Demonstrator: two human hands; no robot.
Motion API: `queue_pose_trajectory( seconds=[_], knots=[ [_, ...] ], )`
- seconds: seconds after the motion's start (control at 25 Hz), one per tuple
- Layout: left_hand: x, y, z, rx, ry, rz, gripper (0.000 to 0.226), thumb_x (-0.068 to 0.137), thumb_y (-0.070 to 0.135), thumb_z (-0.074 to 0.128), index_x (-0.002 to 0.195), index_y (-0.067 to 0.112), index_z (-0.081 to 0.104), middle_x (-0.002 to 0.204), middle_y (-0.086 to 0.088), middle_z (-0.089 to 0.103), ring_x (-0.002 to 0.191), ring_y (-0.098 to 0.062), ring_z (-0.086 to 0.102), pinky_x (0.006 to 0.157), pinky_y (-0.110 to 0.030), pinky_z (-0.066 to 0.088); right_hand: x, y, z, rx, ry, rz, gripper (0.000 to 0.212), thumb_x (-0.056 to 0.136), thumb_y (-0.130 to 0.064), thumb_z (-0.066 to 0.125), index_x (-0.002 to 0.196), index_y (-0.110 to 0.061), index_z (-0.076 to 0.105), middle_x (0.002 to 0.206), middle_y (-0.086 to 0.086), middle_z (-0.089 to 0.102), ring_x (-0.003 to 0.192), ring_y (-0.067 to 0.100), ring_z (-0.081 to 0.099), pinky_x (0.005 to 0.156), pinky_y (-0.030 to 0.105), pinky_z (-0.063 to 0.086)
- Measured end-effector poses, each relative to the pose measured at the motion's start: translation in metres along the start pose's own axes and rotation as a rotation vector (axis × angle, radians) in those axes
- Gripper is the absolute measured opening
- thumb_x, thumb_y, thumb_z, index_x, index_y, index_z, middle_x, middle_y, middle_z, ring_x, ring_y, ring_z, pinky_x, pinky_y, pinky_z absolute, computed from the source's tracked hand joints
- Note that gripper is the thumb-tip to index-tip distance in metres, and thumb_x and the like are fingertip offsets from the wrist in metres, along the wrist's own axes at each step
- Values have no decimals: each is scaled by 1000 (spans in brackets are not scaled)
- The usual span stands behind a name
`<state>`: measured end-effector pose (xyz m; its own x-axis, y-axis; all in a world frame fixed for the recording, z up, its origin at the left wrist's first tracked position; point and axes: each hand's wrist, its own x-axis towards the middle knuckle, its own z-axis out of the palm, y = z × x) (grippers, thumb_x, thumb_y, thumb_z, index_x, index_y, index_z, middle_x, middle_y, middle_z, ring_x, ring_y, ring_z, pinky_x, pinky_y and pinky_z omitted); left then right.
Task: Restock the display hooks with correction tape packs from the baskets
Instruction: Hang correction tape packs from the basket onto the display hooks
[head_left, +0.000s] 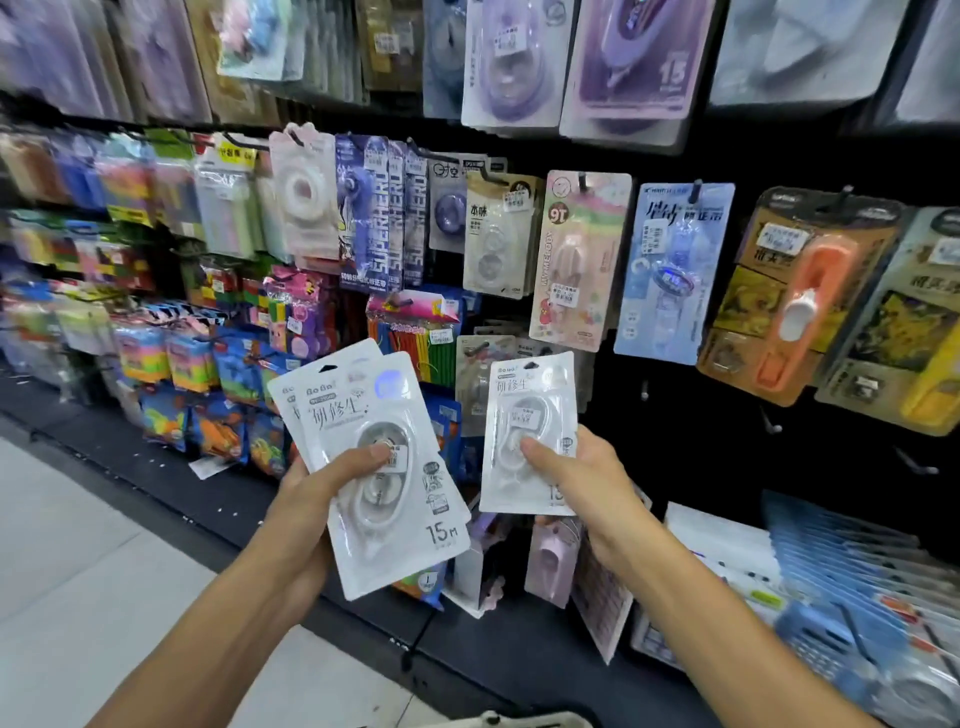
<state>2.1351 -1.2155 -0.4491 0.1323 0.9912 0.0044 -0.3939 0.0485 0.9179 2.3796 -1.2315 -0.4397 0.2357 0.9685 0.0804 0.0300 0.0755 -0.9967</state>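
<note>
Left hand (317, 488) grips two stacked white correction tape packs (384, 467), thumb across clear blister, "15M" printed low. Right hand (576, 467) pinches single matching pack (524, 415), upright before black display wall (675, 426), below pink pack (576, 260).

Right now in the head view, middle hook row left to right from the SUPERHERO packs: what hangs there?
SUPERHERO packs → beige two-reel pack → pink My Melody pack → light blue pack → brown pack with orange dispenser.
</note>
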Motion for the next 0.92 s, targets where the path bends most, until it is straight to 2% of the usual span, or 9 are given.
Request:
queue_pose_trajectory(
  seconds=[0.08,0.16,0.2,0.36,0.52,0.64,0.72,0.8,0.92],
  knots=[
    [6,-4,1,17,-2,-9,69,63,14,85,129,16,64,118,-16,74,104,-41,72,91,-52,57,9,-2,8,-28,24,26,23,93,-26,71,116,-28,67,97,-4,79,78,17,75,70,38,61],
    [14,-5,3,30,-6,-6,69,62,15,86,128,16,65,117,-16,75,103,-41,72,91,-54,57,14,0,12,-15,79,17,13,93,-30,70,106,-32,67,87,-4,78,56,14,68,42,27,46],
    [17,-6,4,32,-12,-2,68,62,18,85,127,16,65,117,-15,75,103,-41,73,91,-55,57,13,1,13,1,112,2,10,92,-30,69,102,-33,68,87,-5,78,55,13,68,40,24,42],
    [23,-15,8,23,-18,18,69,62,22,84,128,17,64,116,-12,76,101,-38,74,78,-46,62,9,8,12,-4,176,-29,8,89,-33,70,97,-33,67,92,-14,76,76,4,71,59,24,47],
    [20,-24,20,15,3,20,69,60,19,85,126,19,64,112,-10,77,95,-35,76,70,-42,63,10,13,7,78,167,98,41,92,-30,71,126,-26,47,116,3,65,76,18,69,61,35,56],
    [20,-27,25,19,14,16,68,60,19,84,125,18,64,110,-10,78,92,-33,77,65,-38,62,5,18,4,-51,128,98,58,93,-33,71,141,-36,38,144,-4,49,115,19,62,99,46,53],
    [16,-29,28,45,1,11,71,59,19,85,126,18,63,109,-10,78,92,-32,77,64,-36,62,-6,20,11,-98,-92,-52,48,85,-49,74,128,-40,54,137,-11,60,117,10,62,95,33,52],
    [11,-30,29,47,-24,-19,69,59,20,86,125,19,65,108,-11,78,91,-33,77,64,-37,63,-19,22,23,-115,-347,-88,45,74,-54,82,112,-38,64,114,-9,74,102,11,71,84,33,59],
    [8,-28,28,-48,-86,-135,67,62,37,90,123,21,69,113,-16,76,98,-37,75,72,-50,64,-20,24,33,-46,-317,-137,43,69,-49,86,103,-31,67,105,-1,77,96,21,75,80,41,61]
  ],
)
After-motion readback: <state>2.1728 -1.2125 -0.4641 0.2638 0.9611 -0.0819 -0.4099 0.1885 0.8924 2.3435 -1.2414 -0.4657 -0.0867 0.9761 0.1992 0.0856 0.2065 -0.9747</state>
